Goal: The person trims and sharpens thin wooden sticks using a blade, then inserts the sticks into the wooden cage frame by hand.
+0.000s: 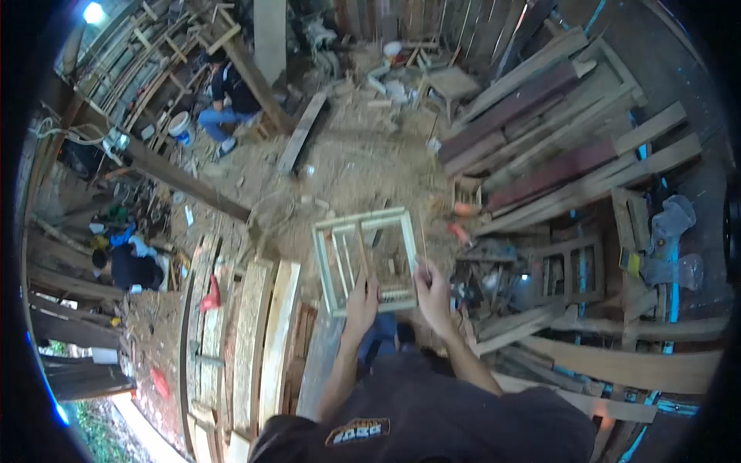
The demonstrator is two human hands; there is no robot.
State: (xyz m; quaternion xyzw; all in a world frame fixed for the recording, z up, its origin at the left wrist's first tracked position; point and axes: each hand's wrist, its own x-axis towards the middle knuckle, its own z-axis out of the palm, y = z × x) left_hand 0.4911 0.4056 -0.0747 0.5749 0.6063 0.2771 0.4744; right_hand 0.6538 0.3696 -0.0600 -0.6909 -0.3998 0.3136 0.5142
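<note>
A pale rectangular wooden frame (411,235), with narrower slats inside it, is right in front of my body. My left hand (363,303) is closed around the lower end of a narrow wooden strip (363,245), which overlaps the frame's opening in this view. At the frame's right side, my right hand (434,295) pinches a thin light stick (424,241) that points away from me. Both hands overlap the near part of the frame.
Long planks (251,332) lie at my left, with a red tool (210,295) on them. More boards (540,166) are stacked at right. One person (231,92) sits by a post; another person (135,266) is at far left. A loose plank (302,133) lies ahead.
</note>
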